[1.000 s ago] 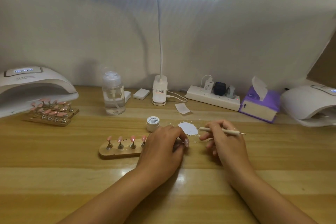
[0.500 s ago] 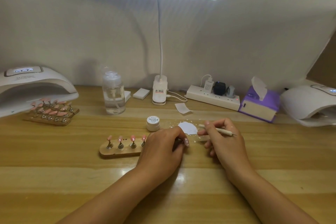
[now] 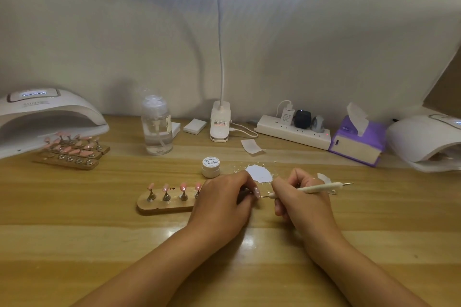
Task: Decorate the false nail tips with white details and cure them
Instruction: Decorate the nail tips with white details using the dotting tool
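Observation:
My left hand (image 3: 224, 202) pinches a single pink nail tip (image 3: 257, 192) on its stand, just right of a wooden holder (image 3: 159, 207) that carries several pink tips. A cream dotting pen (image 3: 316, 187) is gripped in my right hand (image 3: 299, 197), its metal point touching the held tip. Just behind the hands lies a patch of white gel (image 3: 258, 173) on the table. A small white jar labelled Painted (image 3: 211, 166) stands next to it. A white curing lamp (image 3: 42, 117) sits at the far left.
More pink tips on wooden holders (image 3: 72, 151) lie before the left lamp. A clear pump bottle (image 3: 156, 127), a desk lamp base (image 3: 220, 122), a power strip (image 3: 294, 132), a purple tissue box (image 3: 356, 143) and a second curing lamp (image 3: 426, 139) line the back.
My right hand has swung the pen from the white gel patch down and left, bringing its point onto the tip in my left hand. The left hand has stayed put.

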The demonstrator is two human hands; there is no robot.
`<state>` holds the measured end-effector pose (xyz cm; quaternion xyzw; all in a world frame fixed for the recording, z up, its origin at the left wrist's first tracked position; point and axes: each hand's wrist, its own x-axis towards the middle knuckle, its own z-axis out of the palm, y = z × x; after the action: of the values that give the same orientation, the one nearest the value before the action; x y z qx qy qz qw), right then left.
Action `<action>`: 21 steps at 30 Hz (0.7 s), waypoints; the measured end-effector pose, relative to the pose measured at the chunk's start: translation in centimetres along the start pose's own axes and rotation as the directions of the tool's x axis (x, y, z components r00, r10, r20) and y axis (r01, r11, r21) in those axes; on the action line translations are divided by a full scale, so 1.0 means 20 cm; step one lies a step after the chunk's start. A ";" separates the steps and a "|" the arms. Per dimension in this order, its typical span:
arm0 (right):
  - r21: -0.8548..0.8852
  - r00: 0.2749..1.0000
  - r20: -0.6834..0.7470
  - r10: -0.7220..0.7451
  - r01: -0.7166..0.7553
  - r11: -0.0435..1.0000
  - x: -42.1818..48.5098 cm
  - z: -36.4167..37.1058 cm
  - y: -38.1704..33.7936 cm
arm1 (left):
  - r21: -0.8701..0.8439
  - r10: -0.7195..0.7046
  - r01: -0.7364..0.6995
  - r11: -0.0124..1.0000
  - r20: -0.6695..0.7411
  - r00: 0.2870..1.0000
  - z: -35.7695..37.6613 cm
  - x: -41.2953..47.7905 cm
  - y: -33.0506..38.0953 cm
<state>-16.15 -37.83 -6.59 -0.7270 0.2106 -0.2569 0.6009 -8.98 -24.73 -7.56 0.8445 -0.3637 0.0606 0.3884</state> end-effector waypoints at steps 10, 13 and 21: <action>-0.055 1.000 0.015 0.004 -0.004 0.998 0.00 0.00 0.00 | 0.006 -0.009 0.009 1.000 0.003 1.000 0.00 0.00 0.00; -0.069 1.000 0.019 -0.001 0.002 0.998 -0.01 0.00 0.00 | -0.001 -0.009 0.009 1.000 0.006 1.000 0.00 0.00 0.00; -0.071 1.000 0.015 -0.013 0.014 0.997 -0.01 0.01 -0.01 | -0.010 -0.007 0.007 1.000 0.003 1.000 0.00 0.00 0.00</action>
<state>-16.27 -37.57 -6.51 -0.7513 0.2103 -0.2482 0.5743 -8.96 -24.76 -7.57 0.8439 -0.3616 0.0564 0.3924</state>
